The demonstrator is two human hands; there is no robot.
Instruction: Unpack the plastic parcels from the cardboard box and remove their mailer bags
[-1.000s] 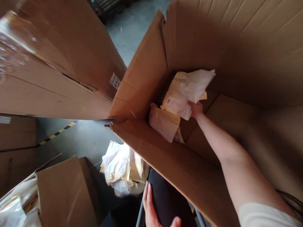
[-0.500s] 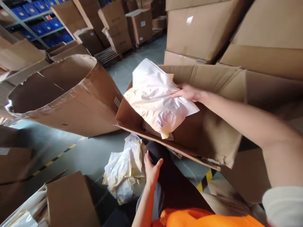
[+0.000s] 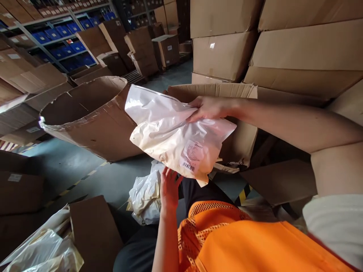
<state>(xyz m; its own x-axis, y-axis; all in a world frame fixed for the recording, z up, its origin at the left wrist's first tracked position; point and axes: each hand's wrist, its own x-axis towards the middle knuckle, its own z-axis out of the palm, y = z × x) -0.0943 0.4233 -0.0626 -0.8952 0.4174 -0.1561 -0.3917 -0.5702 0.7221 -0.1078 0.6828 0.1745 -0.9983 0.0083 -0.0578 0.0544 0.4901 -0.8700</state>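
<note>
A white plastic bag with a yellowish tint and a printed barcode label hangs in front of me, above the open carton. My right hand grips it by its upper right part, fingers and thumb pinching the crumpled film. Under the bag's lower edge, my left hand reaches up with its fingers extended and somewhat apart. Its fingertips are at the bag's edge; whether they touch it I cannot tell. Beyond that hand, more white plastic bags lie in a heap on the floor, partly covered by my wrist.
A large round-mouthed cardboard container stands to the left. At lower left, an opened box has plastic bags beside it. Big cartons are stacked at the right. Shelves with blue bins line the back left. Striped tape marks the floor.
My right hand has brought the bag closer to me and out over the carton's near edge. My left hand has risen to the bag's lower edge. The view has tilted up slightly.
</note>
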